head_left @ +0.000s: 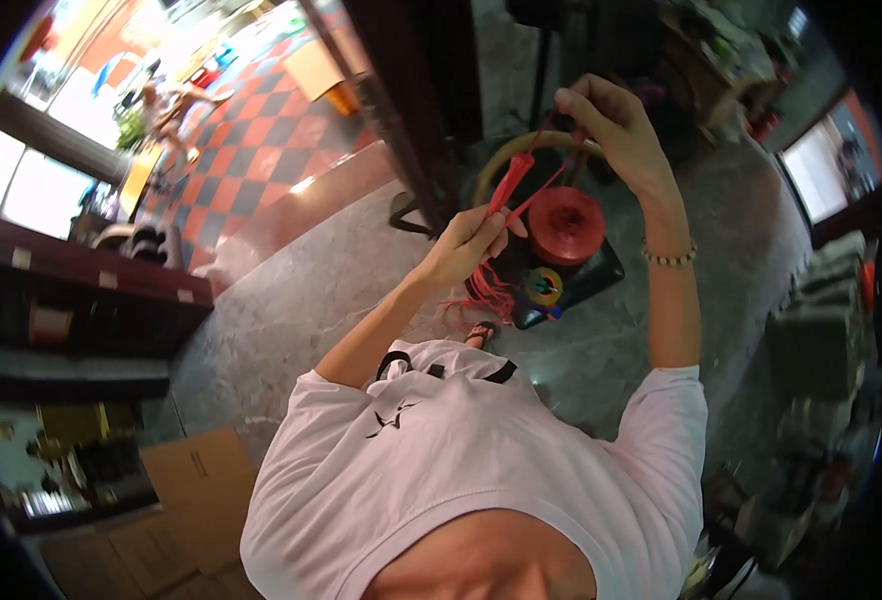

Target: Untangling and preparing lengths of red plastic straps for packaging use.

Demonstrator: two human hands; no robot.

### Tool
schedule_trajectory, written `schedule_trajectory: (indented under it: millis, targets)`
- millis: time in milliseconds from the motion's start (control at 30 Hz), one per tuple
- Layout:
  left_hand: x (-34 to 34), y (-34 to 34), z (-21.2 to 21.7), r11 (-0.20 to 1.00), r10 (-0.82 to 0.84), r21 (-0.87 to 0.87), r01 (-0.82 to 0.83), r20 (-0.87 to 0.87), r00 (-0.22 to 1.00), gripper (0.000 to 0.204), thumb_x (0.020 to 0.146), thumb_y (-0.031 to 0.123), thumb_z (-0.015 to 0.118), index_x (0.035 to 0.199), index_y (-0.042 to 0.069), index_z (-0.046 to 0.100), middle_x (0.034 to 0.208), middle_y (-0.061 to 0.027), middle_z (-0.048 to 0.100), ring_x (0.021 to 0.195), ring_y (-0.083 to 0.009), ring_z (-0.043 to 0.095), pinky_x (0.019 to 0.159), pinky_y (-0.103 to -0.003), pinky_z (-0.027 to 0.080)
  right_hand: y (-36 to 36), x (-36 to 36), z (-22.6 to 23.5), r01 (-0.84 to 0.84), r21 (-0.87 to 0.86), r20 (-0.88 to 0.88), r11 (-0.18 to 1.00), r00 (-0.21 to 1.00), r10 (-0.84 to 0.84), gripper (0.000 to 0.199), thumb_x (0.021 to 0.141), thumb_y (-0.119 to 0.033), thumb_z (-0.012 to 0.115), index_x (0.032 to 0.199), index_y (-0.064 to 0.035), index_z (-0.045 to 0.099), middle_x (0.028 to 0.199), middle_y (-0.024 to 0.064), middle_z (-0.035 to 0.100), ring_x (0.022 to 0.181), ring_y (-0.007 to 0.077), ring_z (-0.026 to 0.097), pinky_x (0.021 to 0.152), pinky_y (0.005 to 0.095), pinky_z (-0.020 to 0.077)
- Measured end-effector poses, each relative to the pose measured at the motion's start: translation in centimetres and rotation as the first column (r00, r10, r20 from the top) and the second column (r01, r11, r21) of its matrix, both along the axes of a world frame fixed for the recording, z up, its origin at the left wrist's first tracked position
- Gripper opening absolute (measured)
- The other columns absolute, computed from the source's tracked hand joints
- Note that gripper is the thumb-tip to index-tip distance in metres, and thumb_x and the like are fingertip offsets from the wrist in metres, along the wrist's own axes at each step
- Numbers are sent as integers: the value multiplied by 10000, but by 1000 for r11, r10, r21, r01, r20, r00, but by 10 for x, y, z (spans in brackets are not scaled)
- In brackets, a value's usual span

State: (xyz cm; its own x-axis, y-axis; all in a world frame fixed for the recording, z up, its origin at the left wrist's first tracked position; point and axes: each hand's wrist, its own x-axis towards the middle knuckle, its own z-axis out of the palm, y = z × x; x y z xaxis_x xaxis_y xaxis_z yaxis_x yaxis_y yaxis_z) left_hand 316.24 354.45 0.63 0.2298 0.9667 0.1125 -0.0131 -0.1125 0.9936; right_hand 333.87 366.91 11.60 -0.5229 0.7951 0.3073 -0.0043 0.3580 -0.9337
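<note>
My left hand [464, 247] is closed around a bundle of red plastic twine [510, 182]. The bundle's folded upper part sticks up past the fingers, and loose red strands [489, 294] hang below the hand. My right hand [616, 128] is raised further off to the right, its thumb and fingers pinched on a thin strand of the same twine that runs back to the left hand. Beneath and between the hands is a large round red spool of twine [567, 226] on a black seat [589, 284]. Beside the spool lies a yellow ring-shaped roll [545, 287], with something green in its middle.
A curved tan chair rail [491, 168] arches behind the spool. Cardboard boxes [199, 470] stand at lower left, near a dark wooden cabinet [71, 285]. A dark post [386, 110] stands by a checkered floor [261, 150], where a person [166, 110] appears. Cluttered furniture lines the right.
</note>
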Motion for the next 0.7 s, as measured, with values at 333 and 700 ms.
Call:
schedule_trajectory:
  millis: [333, 700]
  targets:
    - [-76, -105, 0, 907, 411, 110, -407, -21, 911, 261, 948, 215, 395, 836, 60, 574, 668, 54, 424, 634, -46, 386, 548, -217, 351, -84, -104, 53, -305, 384, 244, 872, 944, 222, 163, 796, -139, 626, 743, -16, 535, 582, 40, 435, 548, 88, 400, 518, 229, 348]
    - [-89, -174, 10, 820, 572, 82, -566, -88, 815, 262, 964, 210, 370, 841, 24, 508, 647, 21, 354, 596, -74, 325, 532, -230, 304, -103, -159, 41, -550, 273, 96, 789, 832, 547, 122, 758, -12, 642, 769, -19, 521, 597, -26, 399, 548, 31, 346, 507, 173, 303]
